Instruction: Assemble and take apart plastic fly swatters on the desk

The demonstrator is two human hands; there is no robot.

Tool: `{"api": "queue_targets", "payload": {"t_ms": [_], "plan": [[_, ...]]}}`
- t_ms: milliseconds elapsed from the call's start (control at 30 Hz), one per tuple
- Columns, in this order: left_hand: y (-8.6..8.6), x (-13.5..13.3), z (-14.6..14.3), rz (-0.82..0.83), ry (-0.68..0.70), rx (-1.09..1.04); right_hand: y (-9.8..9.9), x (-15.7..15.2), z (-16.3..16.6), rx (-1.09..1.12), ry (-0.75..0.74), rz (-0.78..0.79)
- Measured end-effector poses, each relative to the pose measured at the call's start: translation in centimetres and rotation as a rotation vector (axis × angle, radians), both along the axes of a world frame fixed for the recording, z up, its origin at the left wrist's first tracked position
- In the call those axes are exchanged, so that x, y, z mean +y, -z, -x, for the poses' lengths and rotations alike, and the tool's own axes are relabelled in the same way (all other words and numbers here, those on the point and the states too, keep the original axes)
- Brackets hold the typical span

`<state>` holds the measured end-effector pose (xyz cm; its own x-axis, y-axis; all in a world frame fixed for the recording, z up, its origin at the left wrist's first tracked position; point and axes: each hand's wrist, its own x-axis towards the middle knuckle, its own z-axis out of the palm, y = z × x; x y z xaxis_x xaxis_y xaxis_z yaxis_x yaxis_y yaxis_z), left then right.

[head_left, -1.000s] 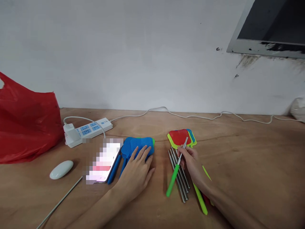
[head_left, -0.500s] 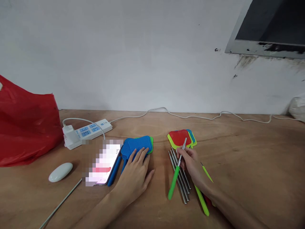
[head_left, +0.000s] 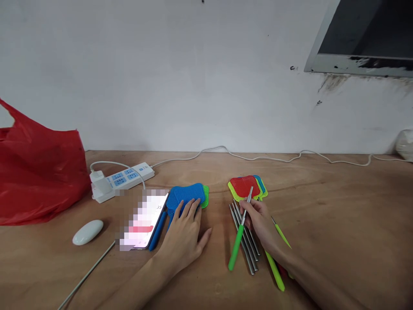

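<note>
My left hand [head_left: 185, 232] lies with fingers spread on blue fly swatter heads [head_left: 189, 193]; a green swatter head [head_left: 206, 197] peeks out at their right side. Between thumb and fingers, my right hand [head_left: 258, 219] pinches a metal rod with a green handle [head_left: 237, 247], its bare end pointing up and away. Under that hand and rod lie several loose metal rods [head_left: 247, 249]. Just beyond is a stack of swatter heads, with a red head [head_left: 245, 187] on top of yellow-green and blue ones. Yellow-green handles [head_left: 275, 273] stick out beneath my right wrist; a red piece there is mostly hidden.
Left of the swatters lie a lit phone [head_left: 146, 219], partly blurred, and a white mouse [head_left: 87, 232]. A power strip [head_left: 129, 178] with a plugged-in charger stands behind them, near a red plastic bag [head_left: 41, 172]. A white cable [head_left: 258, 159] runs along the wall.
The camera view has shifted slightly, so things on the left appear a little further right. Both hands keep nearly the same pose, and the green-handled rod stays in my right hand.
</note>
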<state>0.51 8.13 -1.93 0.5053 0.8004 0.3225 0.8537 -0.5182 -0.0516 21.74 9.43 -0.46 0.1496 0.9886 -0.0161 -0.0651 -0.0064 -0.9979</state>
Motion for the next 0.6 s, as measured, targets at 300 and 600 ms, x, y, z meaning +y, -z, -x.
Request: {"api": "queue_targets", "payload": {"t_ms": [300,600], "plan": [[-1.3,-0.4,-0.2,0.066,0.11,-0.078,0.0,0.0,0.0,-0.001,0.006,0.003],[-1.9,-0.4,-0.1,0.142,0.165,-0.093,0.0,0.0,-0.1,-0.018,0.015,0.01]]}}
